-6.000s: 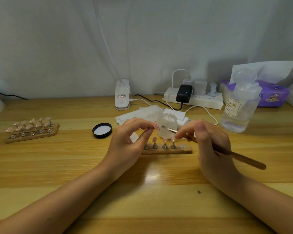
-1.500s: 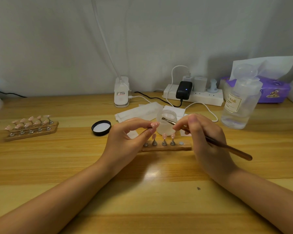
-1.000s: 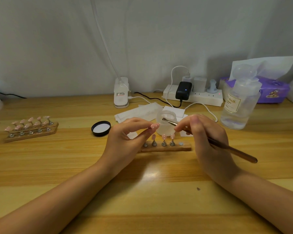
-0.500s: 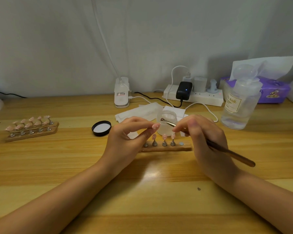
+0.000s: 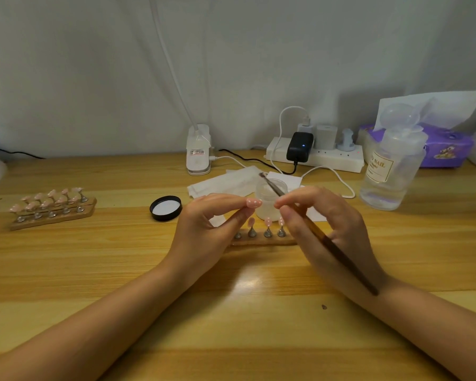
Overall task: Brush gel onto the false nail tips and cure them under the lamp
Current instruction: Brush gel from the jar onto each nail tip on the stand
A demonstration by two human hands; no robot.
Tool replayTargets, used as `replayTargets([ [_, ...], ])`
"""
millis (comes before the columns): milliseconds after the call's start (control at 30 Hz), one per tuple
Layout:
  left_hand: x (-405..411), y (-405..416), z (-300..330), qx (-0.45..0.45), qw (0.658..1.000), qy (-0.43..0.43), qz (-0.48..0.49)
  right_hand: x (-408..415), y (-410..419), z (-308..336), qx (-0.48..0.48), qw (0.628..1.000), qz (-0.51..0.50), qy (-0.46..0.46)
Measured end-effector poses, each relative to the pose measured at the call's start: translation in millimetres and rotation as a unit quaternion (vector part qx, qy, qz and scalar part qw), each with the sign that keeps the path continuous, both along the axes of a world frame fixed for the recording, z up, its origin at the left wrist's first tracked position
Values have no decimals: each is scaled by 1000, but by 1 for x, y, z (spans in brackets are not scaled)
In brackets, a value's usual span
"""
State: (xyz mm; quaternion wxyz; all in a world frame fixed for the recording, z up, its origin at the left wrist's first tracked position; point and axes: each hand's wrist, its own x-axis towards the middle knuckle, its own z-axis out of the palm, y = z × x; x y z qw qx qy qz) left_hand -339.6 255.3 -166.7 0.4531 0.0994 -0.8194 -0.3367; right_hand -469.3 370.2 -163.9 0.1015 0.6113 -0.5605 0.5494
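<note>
Head view: a frosted gel jar [image 5: 270, 199] stands on the bench [image 5: 94, 270] behind a pink, white-dotted nail tip [image 5: 254, 202] (pinched in the left hand [image 5: 212, 229] grip). Right hand [image 5: 327, 229], fingers clamped on a brown brush [image 5: 333, 248], angles its bristles over the jar.

surface [image 5: 66, 270]: wood | on it: two nail stands [image 5: 52, 209] [image 5: 261, 239], cap [image 5: 165, 208], jar [image 5: 270, 200], bottle [image 5: 390, 171], power strip [image 5: 327, 160], tissues [image 5: 445, 147], wipes [image 5: 226, 184]
</note>
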Motion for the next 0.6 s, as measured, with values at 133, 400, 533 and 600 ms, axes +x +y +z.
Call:
replayTargets([
  [133, 0, -1, -1, -2, 1000, 1, -2, -1, 0, -2, -3, 1000, 23, 17],
  [400, -2, -5, -5, -32, 999, -10, 16, -3, -2, -7, -10, 999, 32, 21],
  [533, -2, -5, -5, -23, 1000, -5, 19, -6, -2, -10, -21, 999, 32, 10],
  [600, -2, -4, -5, -23, 1000, -7, 19, -7, -2, -10, -41, 998, 35, -12],
])
